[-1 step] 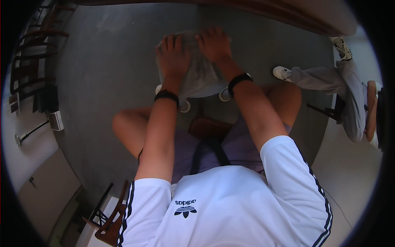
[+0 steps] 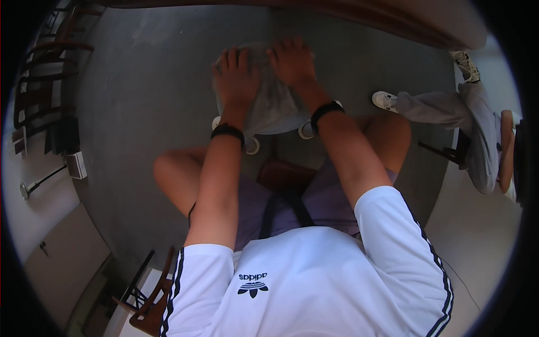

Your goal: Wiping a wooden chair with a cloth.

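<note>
A pale grey, thin-looking sheet or bag (image 2: 273,109), partly see-through and wrinkled, lies ahead of my knees; I cannot tell its exact kind. On its left part rests my left hand (image 2: 236,78), palm down, with the fingers stretched out and somewhat blurred. My right hand (image 2: 293,62) is spread over its far right part, fingers apart and pointing away from me. The palms hide much of the sheet's surface and its far edge is dim. Neither hand visibly grips it. Dark bands circle both wrists.
A brown wooden table edge (image 2: 314,12) crosses the far side. Dark wooden chairs (image 2: 48,84) line the left, and another chair (image 2: 154,309) stands at the lower left. At right sits another person in grey trousers (image 2: 438,108) and white shoes. My own shoes flank the sheet's near edge.
</note>
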The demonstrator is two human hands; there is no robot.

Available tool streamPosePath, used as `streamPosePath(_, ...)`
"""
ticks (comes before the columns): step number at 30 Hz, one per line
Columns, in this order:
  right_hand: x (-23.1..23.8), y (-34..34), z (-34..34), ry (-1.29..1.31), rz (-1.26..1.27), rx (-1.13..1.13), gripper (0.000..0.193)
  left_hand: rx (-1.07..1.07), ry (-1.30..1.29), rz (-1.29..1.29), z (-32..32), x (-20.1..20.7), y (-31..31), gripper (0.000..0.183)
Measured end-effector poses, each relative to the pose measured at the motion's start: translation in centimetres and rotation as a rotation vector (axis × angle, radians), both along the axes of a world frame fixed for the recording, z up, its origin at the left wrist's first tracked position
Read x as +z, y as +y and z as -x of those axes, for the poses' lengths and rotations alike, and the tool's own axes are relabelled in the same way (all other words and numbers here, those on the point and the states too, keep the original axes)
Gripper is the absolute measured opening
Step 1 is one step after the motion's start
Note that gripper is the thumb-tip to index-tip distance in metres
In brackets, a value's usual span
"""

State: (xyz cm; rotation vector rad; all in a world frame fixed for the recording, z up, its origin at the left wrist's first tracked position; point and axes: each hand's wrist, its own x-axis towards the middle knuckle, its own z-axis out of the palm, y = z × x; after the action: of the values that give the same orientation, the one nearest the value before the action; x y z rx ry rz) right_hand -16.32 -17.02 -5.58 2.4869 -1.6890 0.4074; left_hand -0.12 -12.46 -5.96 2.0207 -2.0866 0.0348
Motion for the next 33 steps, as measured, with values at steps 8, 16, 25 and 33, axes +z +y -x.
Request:
streamPosePath(8, 0.2, 0.1, -0.1, -0.112, -0.137, 0.015, 0.033, 0.044, -0.105, -0.096, 0.3, 0.3, 0.2, 0.052)
streamPosePath(16, -2.0, 2.2, 1.5, -0.161, -0.036, -0.041, 0.037, -0.011, -0.048, 0.008, 1.5, 0.5, 2.3, 0.059)
streamPosePath(25, -0.7, 4.6, 1.2, -0.098, -0.260, -0.054, 0.045, -0.065, -0.044, 0.007, 1.5, -0.1, 3.6, 0.057)
streamPosePath(33, -1.1, 7.3, 2.1, -0.060, -0.114, -0.017, 0.056, -0.081, -0.078, 0.087, 1.8, -0.7, 5.4, 0.056)
